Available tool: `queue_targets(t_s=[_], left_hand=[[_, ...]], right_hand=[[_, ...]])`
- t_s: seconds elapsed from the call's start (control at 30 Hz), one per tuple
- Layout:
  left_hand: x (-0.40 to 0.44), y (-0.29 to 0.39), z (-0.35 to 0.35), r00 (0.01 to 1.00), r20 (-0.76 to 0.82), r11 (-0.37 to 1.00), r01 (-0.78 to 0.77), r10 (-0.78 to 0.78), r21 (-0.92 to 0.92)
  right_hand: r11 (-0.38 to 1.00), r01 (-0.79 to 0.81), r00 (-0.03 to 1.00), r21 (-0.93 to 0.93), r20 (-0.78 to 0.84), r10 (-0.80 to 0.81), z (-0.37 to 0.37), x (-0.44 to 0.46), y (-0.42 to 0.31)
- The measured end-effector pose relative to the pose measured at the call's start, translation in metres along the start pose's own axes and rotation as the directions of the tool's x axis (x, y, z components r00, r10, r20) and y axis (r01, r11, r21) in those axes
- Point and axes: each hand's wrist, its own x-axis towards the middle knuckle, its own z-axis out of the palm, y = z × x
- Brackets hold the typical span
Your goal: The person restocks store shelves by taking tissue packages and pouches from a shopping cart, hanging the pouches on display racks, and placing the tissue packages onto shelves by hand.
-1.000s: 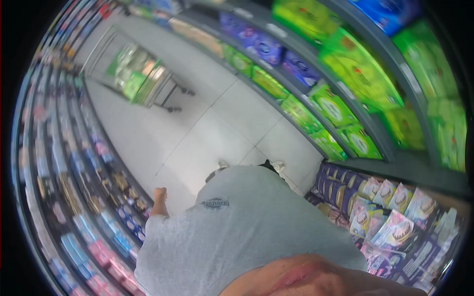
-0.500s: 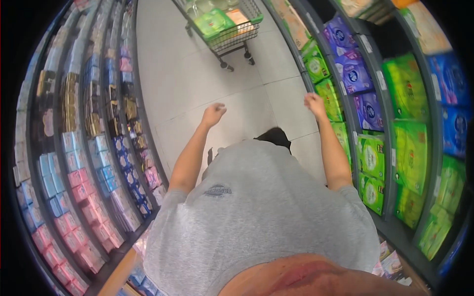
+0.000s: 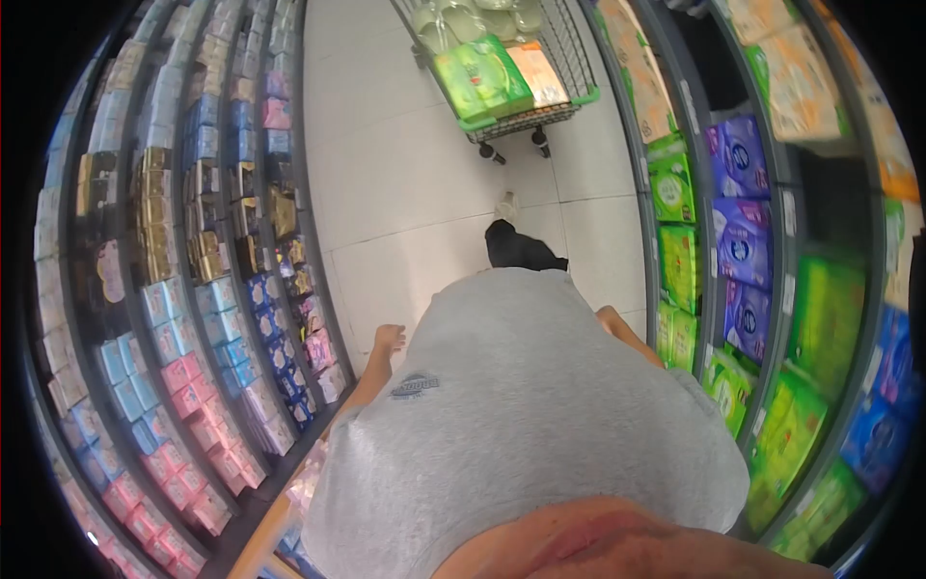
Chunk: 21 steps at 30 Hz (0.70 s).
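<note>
Beside the left edge of the grey T-shirt [image 3: 540, 367], my left hand [image 3: 389, 338] hangs low over the floor, with its short-looking fingers a little apart and nothing in them. My right hand [image 3: 608, 317] is on the other side of the shirt, nearest the right shelves; the fabric partly covers it and its fingers are not clear. Ahead stands a wire shopping cart [image 3: 569, 58] with a green rim. In it lie a green pack [image 3: 482, 77], an orange-and-white pack [image 3: 538, 72] and several pale round items [image 3: 473, 19]. Neither hand touches the cart.
Shelves of small pink, blue and gold packs [image 3: 198, 396] line the left side. On the right are shelves with green packs [image 3: 678, 265], purple packs [image 3: 743, 232] and orange packs [image 3: 796, 82]. A shoe [image 3: 506, 205] steps forward on the tiled floor [image 3: 405, 164].
Both hands have dropped back toward my body, the right partly behind the shirt. The cart looks nearer and farther right in view, and a shoe now shows ahead of me.
</note>
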Motion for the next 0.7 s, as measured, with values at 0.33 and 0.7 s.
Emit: queue_targets(t_s=[0.33, 0.7], left_hand=[[0.088, 0.291, -0.099, 0.947, -0.246, 0.974, -0.223, 0.205, -0.046], [0.164, 0.592, -0.091, 0.683, -0.004, 0.639, -0.681, 0.73, 0.356]], right_hand=[[0.744, 0.65, 0.364, -0.157, -0.795, -0.486, -0.251, -0.036, -0.296], [0.373, 0.843, 0.522, 0.388, -0.76, -0.387, -0.271, -0.164, -0.513]])
